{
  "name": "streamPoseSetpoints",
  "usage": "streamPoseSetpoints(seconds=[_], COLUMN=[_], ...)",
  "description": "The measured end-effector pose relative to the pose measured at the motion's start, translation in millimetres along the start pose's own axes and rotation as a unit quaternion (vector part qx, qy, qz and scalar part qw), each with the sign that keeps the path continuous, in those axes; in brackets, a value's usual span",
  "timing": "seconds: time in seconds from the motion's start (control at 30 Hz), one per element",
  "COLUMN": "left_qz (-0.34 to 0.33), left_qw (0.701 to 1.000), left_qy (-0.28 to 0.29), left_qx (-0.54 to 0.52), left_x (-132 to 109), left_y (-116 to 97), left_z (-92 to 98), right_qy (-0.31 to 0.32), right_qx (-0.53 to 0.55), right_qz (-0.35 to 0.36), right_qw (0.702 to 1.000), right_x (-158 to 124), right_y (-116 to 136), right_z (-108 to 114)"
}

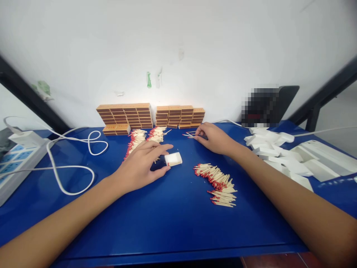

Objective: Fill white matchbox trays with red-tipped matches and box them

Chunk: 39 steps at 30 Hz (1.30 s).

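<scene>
My left hand [143, 162] rests palm down with its fingers apart around the left end of a small white matchbox tray [173, 158]. Its thumb tip lies at the tray's near left corner, but no grip shows. A match or so lies inside the tray along its near side. Farther back, my right hand [212, 137] has its fingers curled together at the table, at a few loose matches [189, 134] whose ends stick out to the left. Red-tipped matches in two heaps [136, 140] lie behind my left hand, partly hidden by it. Another curved heap of matches [216, 178] lies between my forearms.
Stacked matchboxes [125, 115] and a second stack [178, 116] stand against the wall. White cable [57, 175] loops beside a power strip [21, 160] at left. Folded white card pieces [279, 149] and a dark, partly blurred-out object [288, 102] are at right on the blue table [173, 219].
</scene>
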<state>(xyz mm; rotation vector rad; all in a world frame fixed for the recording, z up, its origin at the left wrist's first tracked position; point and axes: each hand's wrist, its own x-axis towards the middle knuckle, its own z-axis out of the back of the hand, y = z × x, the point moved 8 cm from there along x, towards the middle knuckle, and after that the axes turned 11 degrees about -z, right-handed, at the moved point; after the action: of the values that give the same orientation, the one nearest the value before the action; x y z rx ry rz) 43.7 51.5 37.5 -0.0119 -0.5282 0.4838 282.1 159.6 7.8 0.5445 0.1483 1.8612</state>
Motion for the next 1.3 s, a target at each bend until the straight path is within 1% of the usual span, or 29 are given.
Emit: streamPoseSetpoints(seconds=[0.13, 0.23, 0.43, 0.53, 0.73, 0.83, 0.93, 1.0, 1.07, 1.13, 1.2, 1.3], left_qz=[-0.001, -0.004, -0.005, -0.005, -0.003, 0.002, 0.01, 0.012, 0.009, 0.004, 0.0, -0.002], left_qw=[1.0, 1.0, 1.0, 1.0, 1.0, 1.0, 0.999, 0.999, 0.999, 0.999, 0.999, 0.999], left_qy=[-0.002, -0.003, -0.007, -0.009, -0.005, -0.004, -0.002, -0.006, -0.011, -0.012, -0.013, -0.017], left_qx=[0.003, 0.003, -0.002, 0.0, 0.015, 0.025, 0.033, 0.036, 0.037, 0.038, 0.04, 0.037], left_x=[0, 0, 0, 0, 0, 0, 0, 0, 0, 0, 1, 1], left_y=[-1, -2, -2, -2, -2, 0, 2, 2, 2, 0, -1, -2], left_z=[1.0, 1.4, 1.2, 1.5, 1.6, 1.9, 2.1, 2.7, 3.4, 3.5, 3.7, 4.5], right_qy=[0.023, 0.03, -0.02, -0.029, -0.003, 0.011, 0.012, 0.02, 0.041, 0.059, 0.061, 0.054], right_qx=[-0.006, -0.007, -0.013, -0.003, 0.003, 0.008, 0.025, 0.043, 0.062, 0.073, 0.07, 0.038], right_qz=[-0.012, -0.01, -0.026, -0.017, -0.008, 0.011, 0.026, 0.034, 0.046, 0.064, 0.086, 0.109], right_qw=[1.0, 0.999, 0.999, 0.999, 1.0, 1.0, 0.999, 0.998, 0.996, 0.994, 0.992, 0.992], right_x=[0, -1, 0, 2, 4, 0, -10, -20, -31, -41, -49, -56], right_y=[-2, 5, 18, 19, 18, 22, 36, 52, 71, 90, 105, 117], right_z=[-2, -6, -9, -11, -16, -13, -3, 4, 7, 7, 5, -2])
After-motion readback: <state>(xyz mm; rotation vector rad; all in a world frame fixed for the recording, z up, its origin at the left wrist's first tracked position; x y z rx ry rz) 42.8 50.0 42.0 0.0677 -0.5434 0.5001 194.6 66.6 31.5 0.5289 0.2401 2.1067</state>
